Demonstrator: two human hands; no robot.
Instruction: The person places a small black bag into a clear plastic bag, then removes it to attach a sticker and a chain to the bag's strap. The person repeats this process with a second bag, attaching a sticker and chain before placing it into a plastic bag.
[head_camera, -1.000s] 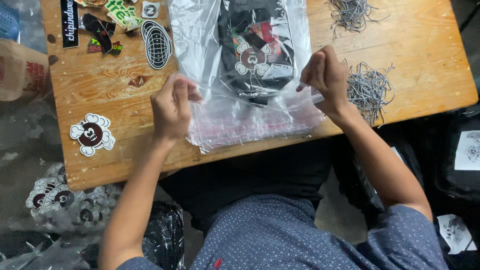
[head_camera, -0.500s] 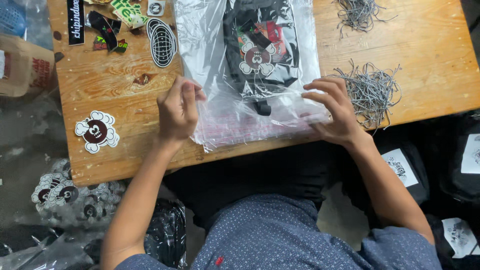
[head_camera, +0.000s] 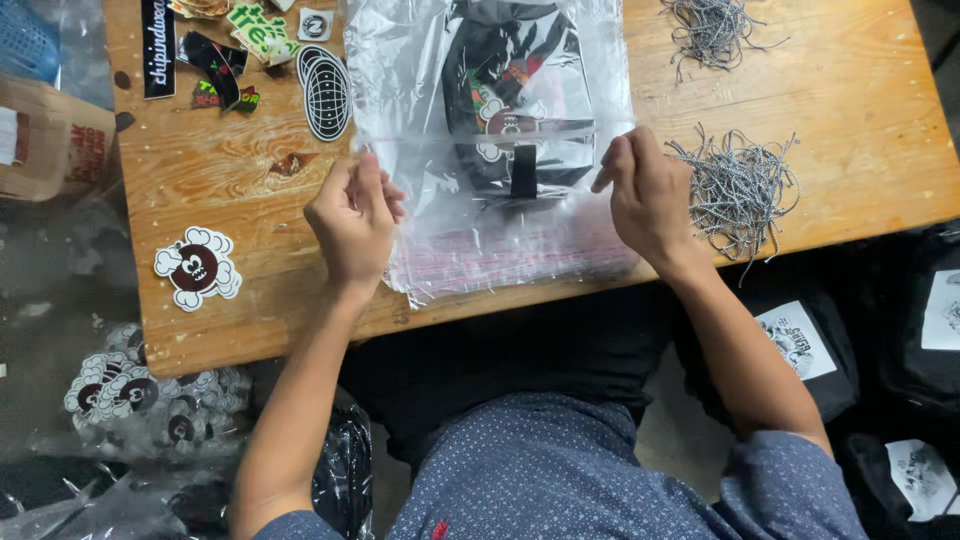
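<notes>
A clear plastic bag (head_camera: 410, 90) lies on the wooden table (head_camera: 850, 120) with a folded black garment (head_camera: 510, 60) inside, which bears a brown and white cartoon print. My left hand (head_camera: 350, 220) pinches the left end of the bag's flap. My right hand (head_camera: 645, 195) pinches the right end. The flap is folded up over the garment, its edge stretched straight between the two hands. Under the bag lies a stack of empty clear bags (head_camera: 500, 260) with red strips.
Grey cord pieces lie in a heap (head_camera: 740, 185) by my right hand and another heap (head_camera: 710, 25) at the back. Stickers (head_camera: 325, 90) lie at the back left, one cartoon sticker (head_camera: 197, 267) near the front edge. Bagged black garments (head_camera: 800, 340) sit on the floor to the right.
Both hands have lifted the flap from the front of the bag and folded it away from me over the garment. The right hand went from pressing flat to pinching the flap.
</notes>
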